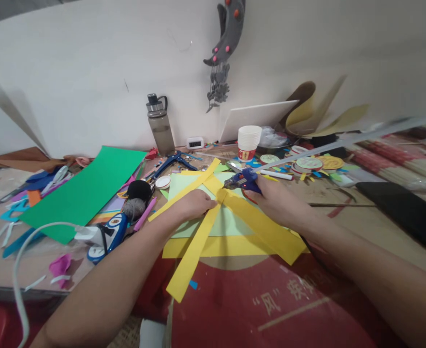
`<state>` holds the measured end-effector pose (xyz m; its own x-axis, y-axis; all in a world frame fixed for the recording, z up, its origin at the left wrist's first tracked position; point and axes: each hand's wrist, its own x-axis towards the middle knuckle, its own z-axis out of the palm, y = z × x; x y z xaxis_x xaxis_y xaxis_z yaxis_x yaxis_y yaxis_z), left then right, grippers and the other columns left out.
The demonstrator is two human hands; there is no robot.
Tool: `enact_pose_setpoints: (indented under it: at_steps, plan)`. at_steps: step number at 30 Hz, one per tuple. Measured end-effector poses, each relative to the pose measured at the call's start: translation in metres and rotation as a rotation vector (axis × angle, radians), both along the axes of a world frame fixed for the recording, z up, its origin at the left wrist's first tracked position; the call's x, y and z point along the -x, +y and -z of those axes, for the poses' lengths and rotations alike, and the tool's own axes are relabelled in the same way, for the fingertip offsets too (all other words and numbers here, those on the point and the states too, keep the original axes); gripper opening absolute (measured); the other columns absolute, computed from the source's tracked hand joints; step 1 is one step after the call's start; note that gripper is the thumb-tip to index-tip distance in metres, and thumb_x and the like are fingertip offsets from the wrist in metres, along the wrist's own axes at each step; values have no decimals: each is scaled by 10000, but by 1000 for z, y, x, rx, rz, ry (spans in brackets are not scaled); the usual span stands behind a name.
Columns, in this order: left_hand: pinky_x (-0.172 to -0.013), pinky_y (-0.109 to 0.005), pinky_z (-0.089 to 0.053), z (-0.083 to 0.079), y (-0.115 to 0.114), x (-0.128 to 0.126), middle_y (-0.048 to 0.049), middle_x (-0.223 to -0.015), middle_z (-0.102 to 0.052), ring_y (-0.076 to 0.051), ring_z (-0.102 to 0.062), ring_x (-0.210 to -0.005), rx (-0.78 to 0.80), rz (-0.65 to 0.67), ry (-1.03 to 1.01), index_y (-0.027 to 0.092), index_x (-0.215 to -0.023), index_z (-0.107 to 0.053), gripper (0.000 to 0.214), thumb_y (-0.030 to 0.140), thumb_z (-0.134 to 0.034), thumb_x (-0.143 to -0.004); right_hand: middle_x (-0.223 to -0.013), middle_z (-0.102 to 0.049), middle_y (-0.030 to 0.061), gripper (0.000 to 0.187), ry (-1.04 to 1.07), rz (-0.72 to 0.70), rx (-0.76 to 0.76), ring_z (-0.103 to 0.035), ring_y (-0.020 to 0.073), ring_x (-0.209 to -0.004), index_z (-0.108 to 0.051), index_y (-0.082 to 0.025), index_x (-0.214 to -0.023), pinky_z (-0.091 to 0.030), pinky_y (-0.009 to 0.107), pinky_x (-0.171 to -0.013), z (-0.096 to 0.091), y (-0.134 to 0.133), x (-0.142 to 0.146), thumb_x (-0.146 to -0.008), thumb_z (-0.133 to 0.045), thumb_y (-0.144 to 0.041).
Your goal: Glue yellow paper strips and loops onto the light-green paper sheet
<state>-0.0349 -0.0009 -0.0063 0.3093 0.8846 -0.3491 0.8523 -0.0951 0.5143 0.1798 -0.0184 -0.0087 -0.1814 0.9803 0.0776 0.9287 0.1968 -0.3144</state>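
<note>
My left hand [194, 204] lies on crossed yellow paper strips [198, 237], its fingers curled and pressing them where they overlap on a light green sheet [230, 222]. My right hand [271, 198] grips a blue hot glue gun [242, 180], with the nozzle pointing left at the crossing of the strips. A wider yellow strip [267, 227] runs down to the right under my right wrist. A long clear glue stick [343, 142] sticks out from the back of the gun toward the upper right.
A large green sheet [85, 193], paper scraps, a blue and white device [107, 234] with a white cable, a water bottle [160, 125], stacked paper cups [248, 140], round paper pieces [314, 164], a black phone [404, 210] and a red cloth [271, 304] surround the work.
</note>
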Motion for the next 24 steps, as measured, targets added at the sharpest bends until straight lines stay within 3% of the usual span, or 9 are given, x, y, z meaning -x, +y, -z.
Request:
enact_pose_setpoints:
  at_steps: [8,24]
  plan:
    - [-498,-264,-244,-3,-3,-2,22,-453,-382,-107,-366,-464,35,-15,15,171,-541,-495,411,485,-440,-802,-935,-673,109,227,64,-87,54,-618,222,-800,-538,-187,-965,-400,273,-624,-3,-14,1,-900,-430,-375]
    - [-537,-272,-289,-3,-1,-1,6,-473,-441,-127,-406,-497,-24,28,37,168,-545,-530,425,494,-452,-805,-1014,-673,145,293,45,-36,-2,-630,252,-887,-518,-161,-1092,-403,281,-651,0,-7,1,-911,-402,-360]
